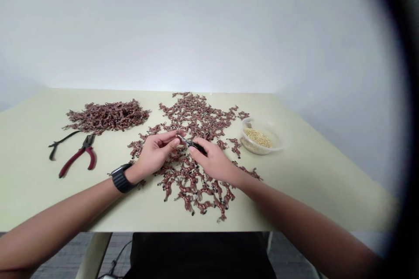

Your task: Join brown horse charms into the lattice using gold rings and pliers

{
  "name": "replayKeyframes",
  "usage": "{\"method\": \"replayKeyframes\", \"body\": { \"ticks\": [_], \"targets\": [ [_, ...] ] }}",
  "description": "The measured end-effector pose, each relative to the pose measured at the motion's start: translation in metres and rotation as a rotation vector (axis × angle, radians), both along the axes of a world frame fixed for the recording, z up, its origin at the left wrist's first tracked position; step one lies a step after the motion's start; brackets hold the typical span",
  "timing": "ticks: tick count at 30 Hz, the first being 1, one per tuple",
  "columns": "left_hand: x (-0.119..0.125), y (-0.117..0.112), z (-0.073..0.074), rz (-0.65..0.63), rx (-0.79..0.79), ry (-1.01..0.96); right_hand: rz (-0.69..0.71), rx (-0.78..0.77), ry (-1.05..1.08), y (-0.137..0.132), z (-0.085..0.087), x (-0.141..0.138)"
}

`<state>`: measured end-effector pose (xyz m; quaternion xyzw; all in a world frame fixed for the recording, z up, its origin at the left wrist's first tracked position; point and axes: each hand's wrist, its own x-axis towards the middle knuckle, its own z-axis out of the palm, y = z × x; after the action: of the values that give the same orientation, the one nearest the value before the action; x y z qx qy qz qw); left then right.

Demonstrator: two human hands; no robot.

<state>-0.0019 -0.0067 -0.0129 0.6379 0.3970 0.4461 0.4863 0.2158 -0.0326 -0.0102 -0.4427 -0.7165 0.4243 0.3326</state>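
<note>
My left hand (156,151), with a black watch (121,178) on its wrist, pinches a small piece at its fingertips, too small to name. My right hand (212,160) is closed round a small pair of black-handled pliers (190,143), whose metal tip meets the left fingertips. Both hands hover over a spread of small brown reindeer-shaped charms (196,117) lying flat on the pale green table (310,174).
A heaped pile of the same brown charms (108,116) sits at the back left. Red-handled pliers (78,155) and a black tool (60,143) lie at the left. A clear plastic bowl (262,136) of tiny gold pieces stands at the right.
</note>
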Motion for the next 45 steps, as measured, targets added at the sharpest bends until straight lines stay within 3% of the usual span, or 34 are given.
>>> {"method": "replayKeyframes", "body": {
  "ticks": [4, 7, 10, 13, 15, 19, 22, 25, 28, 32, 35, 40, 45],
  "targets": [
    [-0.005, -0.001, -0.004, 0.166, 0.277, 0.094, 0.16, -0.503, 0.333, -0.003, 0.005, -0.002],
    [-0.015, 0.005, -0.001, 0.095, 0.434, 0.204, 0.285, -0.791, 0.501, 0.0, 0.009, 0.001],
    [-0.02, 0.011, 0.005, -0.006, 0.429, 0.266, 0.303, -0.891, 0.543, 0.003, 0.012, 0.003],
    [-0.015, 0.011, 0.007, 0.059, 0.349, 0.222, 0.267, -0.804, 0.531, 0.005, 0.012, 0.005],
    [-0.01, 0.009, 0.007, 0.074, 0.205, 0.138, 0.178, -0.607, 0.435, 0.005, 0.01, 0.006],
    [-0.003, 0.011, 0.001, -0.054, -0.188, -0.161, -0.019, -0.114, 0.08, 0.009, 0.002, 0.01],
    [-0.002, 0.017, -0.007, -0.057, -0.294, -0.223, -0.096, 0.049, -0.041, 0.015, -0.005, 0.012],
    [-0.002, 0.018, -0.01, -0.023, -0.271, -0.161, -0.171, 0.092, -0.055, 0.021, -0.01, 0.015],
    [-0.003, 0.016, -0.004, -0.002, -0.174, -0.087, -0.186, 0.084, -0.037, 0.025, -0.012, 0.018],
    [-0.01, 0.02, 0.01, 0.0, 0.182, 0.242, -0.16, 0.094, -0.042, 0.024, -0.013, 0.017],
    [-0.017, 0.028, 0.013, -0.119, 0.388, 0.543, -0.148, 0.135, -0.061, 0.021, -0.012, 0.015],
    [-0.022, 0.034, 0.005, -0.241, 0.468, 0.742, -0.135, 0.128, -0.045, 0.018, -0.008, 0.014],
    [-0.022, 0.033, 0.008, -0.183, 0.445, 0.636, -0.133, 0.104, -0.037, 0.019, -0.006, 0.014]
  ]
}}
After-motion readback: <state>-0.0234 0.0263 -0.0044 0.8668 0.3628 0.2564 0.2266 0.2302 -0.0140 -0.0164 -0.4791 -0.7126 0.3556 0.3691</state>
